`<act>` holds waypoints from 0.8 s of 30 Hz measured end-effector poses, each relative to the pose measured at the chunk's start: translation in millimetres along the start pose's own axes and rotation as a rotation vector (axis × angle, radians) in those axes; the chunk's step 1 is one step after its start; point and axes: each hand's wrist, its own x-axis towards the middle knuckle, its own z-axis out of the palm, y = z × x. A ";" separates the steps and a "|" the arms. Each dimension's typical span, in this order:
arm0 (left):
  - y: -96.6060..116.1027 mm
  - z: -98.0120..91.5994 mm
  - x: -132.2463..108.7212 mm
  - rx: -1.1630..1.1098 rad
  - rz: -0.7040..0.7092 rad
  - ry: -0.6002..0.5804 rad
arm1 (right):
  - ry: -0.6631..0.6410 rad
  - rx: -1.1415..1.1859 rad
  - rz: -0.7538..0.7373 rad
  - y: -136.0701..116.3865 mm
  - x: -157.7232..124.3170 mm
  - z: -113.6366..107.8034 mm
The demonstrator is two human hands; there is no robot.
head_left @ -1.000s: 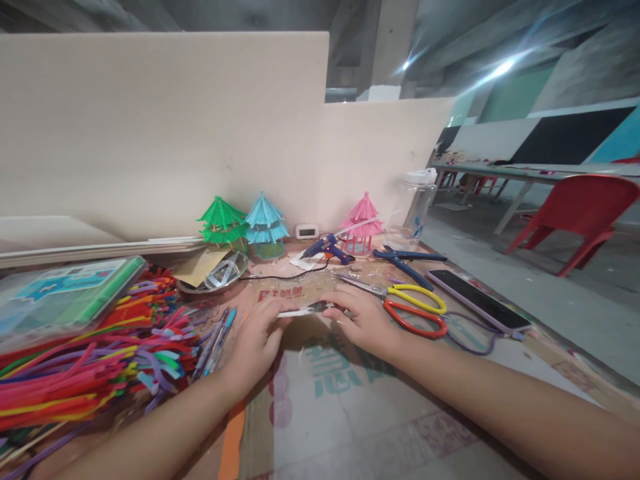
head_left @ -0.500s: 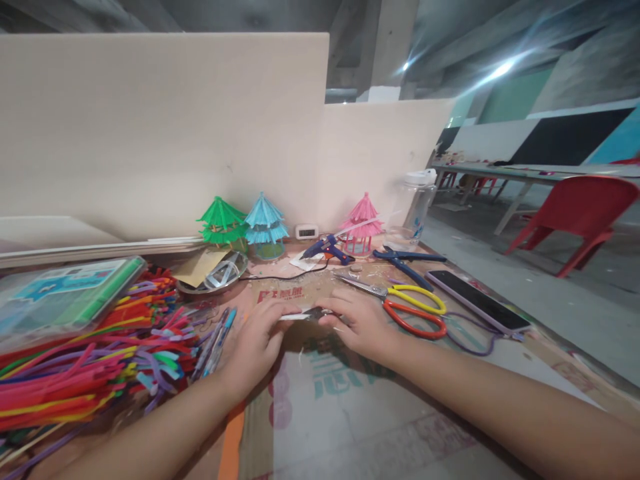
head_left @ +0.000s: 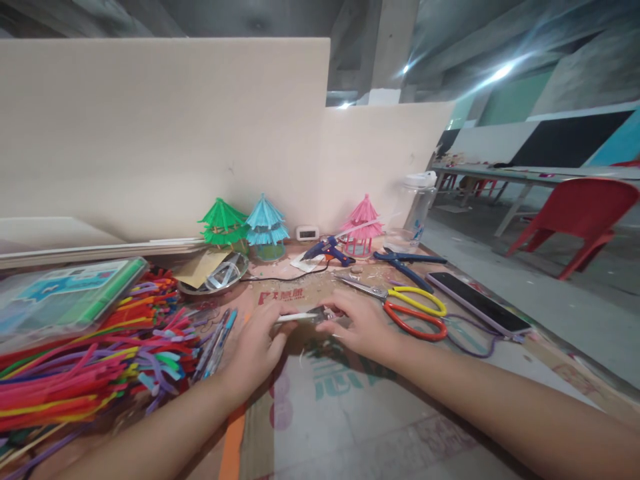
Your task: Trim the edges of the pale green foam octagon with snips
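Observation:
My left hand [head_left: 265, 333] pinches a thin white stick [head_left: 295, 317] that points to the right. Fingers of my right hand [head_left: 357, 327] are closed around a small dark, shiny piece [head_left: 320, 313] at the stick's right end; its kind is too small to make out. A pale thin shred hangs under the stick. Both hands are over the cardboard-covered table [head_left: 360, 427]. Just right of my right hand lie scissors [head_left: 415, 313] with one yellow and one red-orange handle. Pens [head_left: 217, 343] lie to the left of my left hand.
At the back stand green [head_left: 223, 220], blue [head_left: 266, 223] and pink [head_left: 364, 223] miniature pavilions. A glue gun [head_left: 327, 250], pliers [head_left: 405, 260], a bottle [head_left: 415, 207] and a phone [head_left: 477, 303] are to the right. Colourful pipe cleaners [head_left: 75, 380] and a plastic case [head_left: 65, 297] fill the left.
The white stick has shifted and turned slightly between my fingers, and the dark piece has tilted a little. My hands stay in nearly the same place.

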 end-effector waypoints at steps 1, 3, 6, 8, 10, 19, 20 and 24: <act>0.5 0.3 -0.3 -0.018 -0.010 0.006 | -0.007 0.028 0.025 0.6 -0.5 1.6; 0.6 1.5 -0.2 -0.070 -0.057 0.017 | -0.009 0.117 0.093 2.0 -1.4 4.9; -2.0 4.3 1.8 -0.142 -0.146 0.019 | -0.023 0.240 0.194 3.6 -1.6 8.7; -4.8 5.9 3.4 -0.202 -0.191 0.015 | -0.033 0.273 0.220 4.0 -0.7 10.0; -7.6 6.8 4.3 -0.245 -0.227 0.020 | -0.032 0.284 0.230 3.8 0.3 10.6; -19.5 5.3 0.8 -0.108 -0.152 0.087 | 0.083 0.129 0.147 5.5 1.9 -3.6; -20.1 5.1 0.9 -0.102 -0.148 0.086 | 0.086 0.115 0.122 6.2 1.9 -5.0; -19.2 4.3 1.7 -0.102 -0.136 0.071 | 0.074 0.049 0.084 8.1 2.0 -5.9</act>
